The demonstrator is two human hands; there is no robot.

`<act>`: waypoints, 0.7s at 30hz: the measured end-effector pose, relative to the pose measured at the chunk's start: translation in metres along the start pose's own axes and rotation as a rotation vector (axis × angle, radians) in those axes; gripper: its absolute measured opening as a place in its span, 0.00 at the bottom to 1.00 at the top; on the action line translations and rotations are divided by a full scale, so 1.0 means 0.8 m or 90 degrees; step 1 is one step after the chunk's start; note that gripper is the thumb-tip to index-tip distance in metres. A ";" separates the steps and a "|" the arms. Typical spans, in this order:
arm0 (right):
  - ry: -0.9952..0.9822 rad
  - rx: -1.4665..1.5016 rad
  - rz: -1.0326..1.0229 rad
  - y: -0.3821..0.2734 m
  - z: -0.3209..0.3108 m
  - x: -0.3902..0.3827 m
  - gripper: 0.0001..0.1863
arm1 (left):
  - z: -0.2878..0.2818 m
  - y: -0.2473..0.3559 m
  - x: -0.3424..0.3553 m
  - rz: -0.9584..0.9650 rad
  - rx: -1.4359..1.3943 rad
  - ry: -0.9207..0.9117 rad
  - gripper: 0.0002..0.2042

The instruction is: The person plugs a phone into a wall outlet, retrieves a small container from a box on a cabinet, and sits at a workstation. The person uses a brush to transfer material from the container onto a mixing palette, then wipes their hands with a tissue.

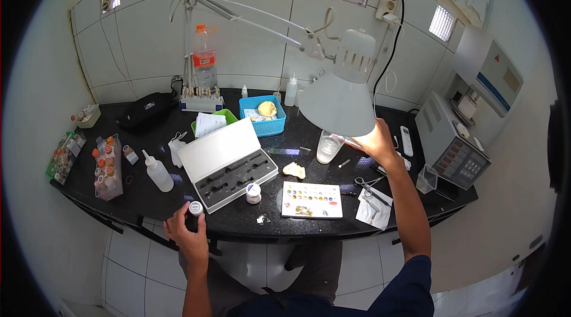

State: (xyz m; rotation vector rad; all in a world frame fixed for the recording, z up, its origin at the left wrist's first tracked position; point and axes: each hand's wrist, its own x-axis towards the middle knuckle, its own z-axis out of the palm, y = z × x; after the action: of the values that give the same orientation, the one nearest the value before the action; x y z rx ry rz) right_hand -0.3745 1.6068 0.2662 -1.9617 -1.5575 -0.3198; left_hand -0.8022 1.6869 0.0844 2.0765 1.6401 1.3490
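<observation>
My left hand (188,235) is at the table's front edge, thumb and fingers curled around a small round jar (195,209) with a whitish lid. My right hand (378,142) reaches out beside the grey lamp shade (338,103). The shade hides part of its fingers, so what they touch or hold does not show. Close by on the left is a clear plastic cup (329,147) with whitish contents. Between my arms lie a second white-lidded jar (253,193), a cream dental cast (294,170) and a white palette (312,200) with rows of colored dots.
An open grey case (232,177) with black foam lies near the left jar. Left of it stand a white squeeze bottle (158,173) and a bin of orange-capped bottles (106,168). Scissor-like forceps (369,183) rest by a paper at right, before a furnace-like machine (455,138).
</observation>
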 end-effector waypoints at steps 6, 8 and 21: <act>0.017 0.127 -0.077 0.041 0.039 0.019 0.20 | -0.005 0.007 0.001 -0.016 -0.022 -0.004 0.23; 0.017 0.201 -0.052 0.043 0.043 0.020 0.23 | -0.004 0.011 0.001 -0.010 -0.019 -0.003 0.23; -0.029 0.193 -0.016 0.061 0.054 0.027 0.32 | -0.003 0.012 0.001 0.003 -0.073 0.034 0.27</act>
State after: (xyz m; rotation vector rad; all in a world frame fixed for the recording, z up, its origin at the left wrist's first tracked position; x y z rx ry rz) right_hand -0.3306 1.6433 0.2285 -1.7257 -1.5574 -0.0447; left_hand -0.7971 1.6830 0.0921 1.9969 1.5401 1.4747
